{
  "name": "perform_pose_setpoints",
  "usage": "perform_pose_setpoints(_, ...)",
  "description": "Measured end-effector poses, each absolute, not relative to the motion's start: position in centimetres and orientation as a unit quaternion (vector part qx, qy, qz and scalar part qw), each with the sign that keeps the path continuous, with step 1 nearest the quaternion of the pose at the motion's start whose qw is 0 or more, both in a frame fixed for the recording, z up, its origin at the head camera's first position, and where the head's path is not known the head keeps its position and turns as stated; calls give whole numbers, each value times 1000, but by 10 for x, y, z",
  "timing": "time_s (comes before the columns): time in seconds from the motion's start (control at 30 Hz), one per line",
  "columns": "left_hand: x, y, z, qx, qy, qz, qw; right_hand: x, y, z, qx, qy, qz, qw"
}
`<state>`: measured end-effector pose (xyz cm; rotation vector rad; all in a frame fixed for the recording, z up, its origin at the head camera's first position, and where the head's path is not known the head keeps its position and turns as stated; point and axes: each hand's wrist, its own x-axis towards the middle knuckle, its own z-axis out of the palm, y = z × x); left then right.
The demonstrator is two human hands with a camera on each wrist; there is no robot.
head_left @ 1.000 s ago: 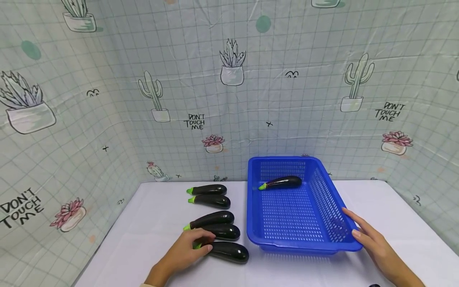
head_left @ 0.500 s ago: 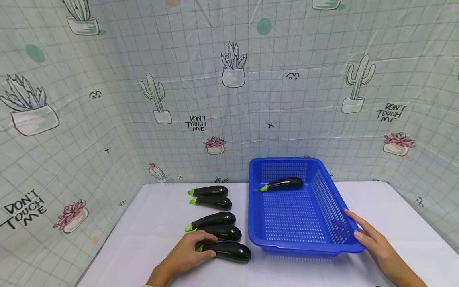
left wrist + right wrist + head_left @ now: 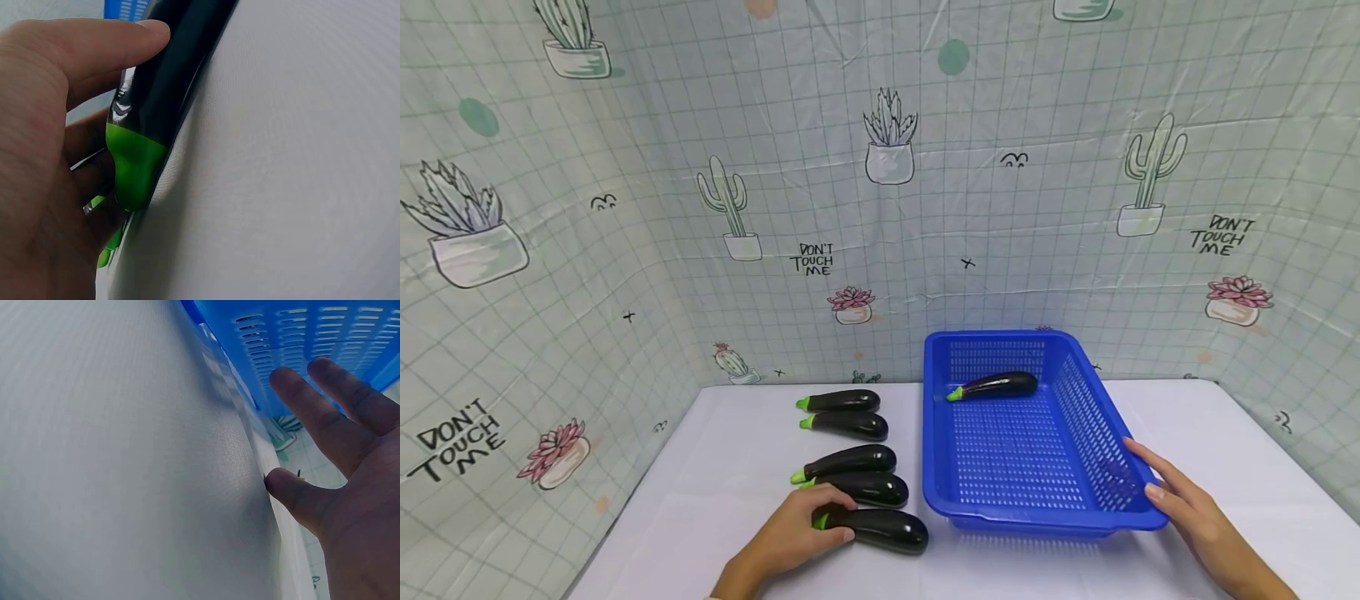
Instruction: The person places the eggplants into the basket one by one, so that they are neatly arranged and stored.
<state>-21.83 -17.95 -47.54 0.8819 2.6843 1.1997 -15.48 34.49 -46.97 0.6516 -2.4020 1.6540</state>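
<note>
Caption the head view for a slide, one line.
Left fingers grip the nearest eggplant; right fingers touch the blue basket, one eggplant inside.

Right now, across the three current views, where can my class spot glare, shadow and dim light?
Head view: small bright highlights on the glossy nearest eggplant; left wrist view: a white reflection near its green cap, and a soft shadow beside it on the white tabletop; right wrist view: dim overall, with the right hand looking darker than the blue basket.
</note>
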Motion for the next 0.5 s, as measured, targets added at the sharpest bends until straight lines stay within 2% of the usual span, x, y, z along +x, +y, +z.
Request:
perform_pose_setpoints(0.3, -217, -181, -472, 280, 873, 396, 51, -159, 346, -468, 219, -802, 551, 75)
perform_pose_setpoints(0.5, -217, -180, -474, 288, 871, 395, 53, -157, 350, -473, 214, -794, 567, 53)
